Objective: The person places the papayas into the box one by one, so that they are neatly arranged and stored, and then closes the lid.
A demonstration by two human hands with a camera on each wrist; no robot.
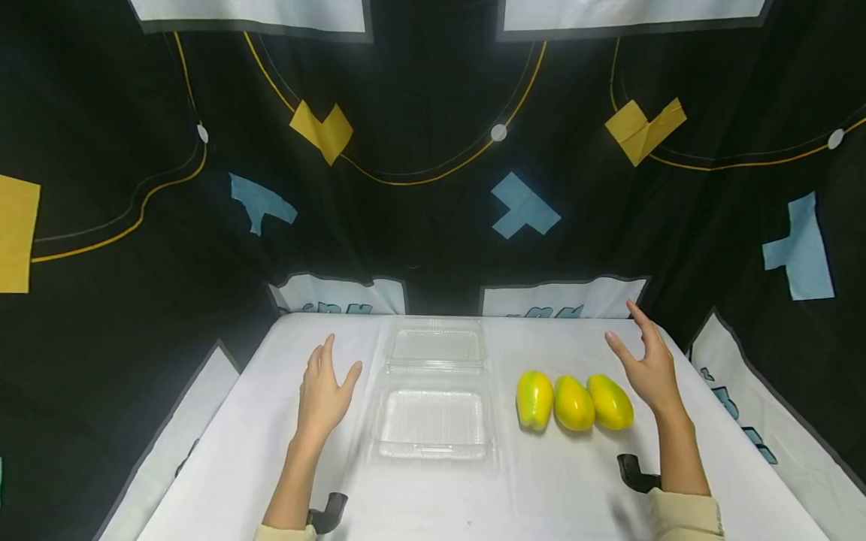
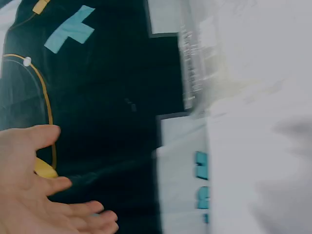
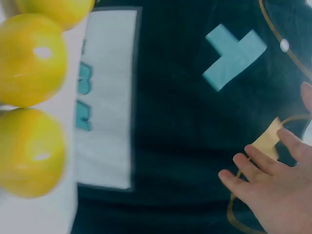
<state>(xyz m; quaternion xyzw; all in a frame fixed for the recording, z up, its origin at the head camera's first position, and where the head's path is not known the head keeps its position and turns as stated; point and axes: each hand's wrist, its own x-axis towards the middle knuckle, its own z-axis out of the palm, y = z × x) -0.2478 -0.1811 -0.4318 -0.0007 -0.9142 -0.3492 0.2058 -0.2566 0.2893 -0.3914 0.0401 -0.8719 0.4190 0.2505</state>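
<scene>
Three yellow-green mangoes stand in a row on the white table: a left one [image 1: 534, 400], a middle one [image 1: 573, 403] and a right one [image 1: 610, 402]. To their left lies a clear plastic clamshell box [image 1: 433, 417], its lid folded back away from me. My left hand [image 1: 323, 398] hovers left of the box, fingers spread and holding nothing. Just right of the mangoes, my right hand [image 1: 649, 368] is raised, thumb and fingers apart, also holding nothing. In the right wrist view the mangoes [image 3: 31, 151] sit at the left edge, away from the fingers [image 3: 234, 185].
The white table [image 1: 426, 503] carries the box and mangoes. Behind and around it hangs a dark cloth [image 1: 433, 248] with yellow and blue patches. A black strap piece [image 1: 328, 513] shows at the left wrist, another [image 1: 636, 475] at the right.
</scene>
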